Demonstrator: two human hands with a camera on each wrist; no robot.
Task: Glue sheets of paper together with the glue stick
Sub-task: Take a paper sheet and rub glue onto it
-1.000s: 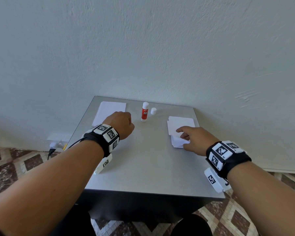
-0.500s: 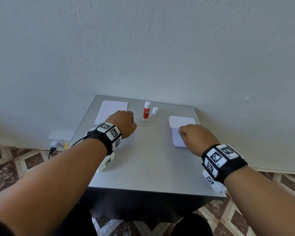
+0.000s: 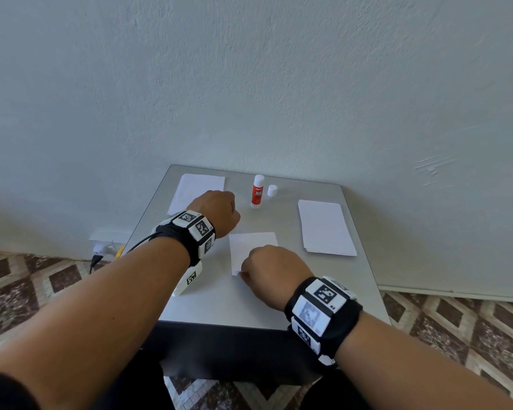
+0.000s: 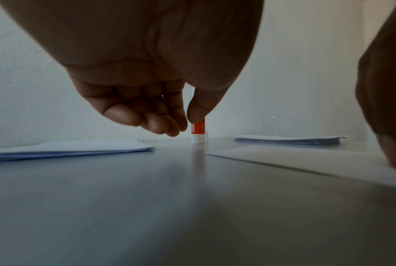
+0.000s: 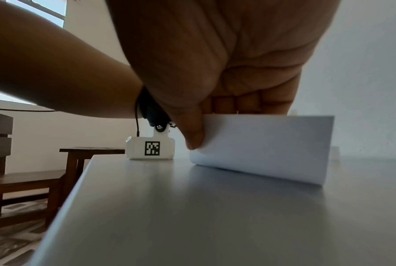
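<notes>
Pinching one sheet (image 3: 251,247) at its near corner, right hand (image 3: 274,272) holds it mid-table; glue stick (image 3: 257,192) stands upright, uncapped, just beyond left hand (image 3: 219,213), whose fingers are loosely curled, empty, so nearer.

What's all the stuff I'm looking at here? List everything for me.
table: one, grey, against the wall
glue stick: one, red and white, upright at the table's far middle, uncapped
cap: one, white, just right of the glue stick
left paper stack: one, white, far left corner
right paper stack: one, white, right side
single sheet: one, white, table middle, one edge lifted
wooden bench: one, dark brown, beside the table
wall plug: one, low on the wall at left
left hand: loosely curled, holds nothing
right hand: pinches the single sheet's near corner
</notes>
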